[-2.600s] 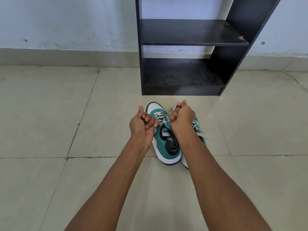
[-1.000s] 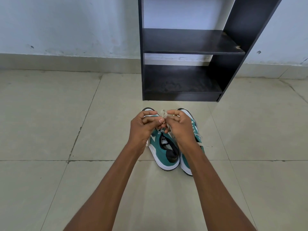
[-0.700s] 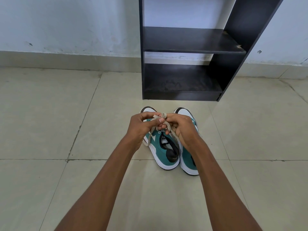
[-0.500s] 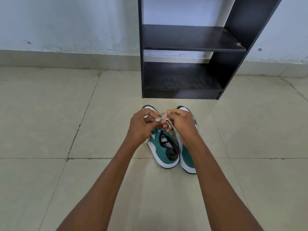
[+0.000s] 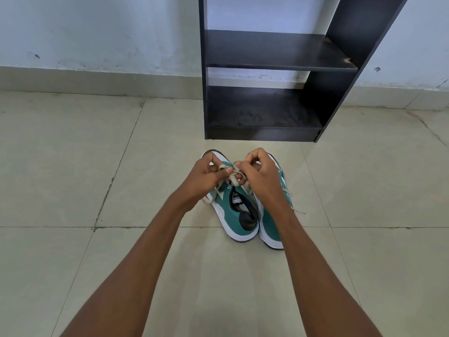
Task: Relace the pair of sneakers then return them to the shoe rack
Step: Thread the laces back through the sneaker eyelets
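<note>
Two bare forearms reach down from the bottom of the frame to a pair of green-and-white sneakers standing side by side on a pale tiled floor (image 5: pixel 73 166), toes pointing toward the wall (image 5: pixel 97 32). The left sneaker (image 5: pixel 233 215) shows its dark lining, its tongue label and its white sole; the right sneaker (image 5: pixel 269 227) touches it along the inner edge and is largely hidden under the wrist.

Both hands are closed over the middle of the left sneaker. The left hand (image 5: pixel 204 176) has its fingers curled in, pinching a cream lace (image 5: pixel 232 177) between thumb and forefinger. The right hand (image 5: pixel 260 171) is likewise balled up, fingertips pressed to the same lace just beside the left thumb. Loops of the lace pass between the two hands, and one loose length trails off the outer side of the left sneaker by the left wrist. (A thin lace end also lies on the floor beside the right sneaker, at the right wrist.)

Just beyond the toes stands a black shoe rack (image 5: pixel 267 132), its two visible shelves bare, its back against the wall. A dark grout line crosses the floor under the heels of the sneakers.
</note>
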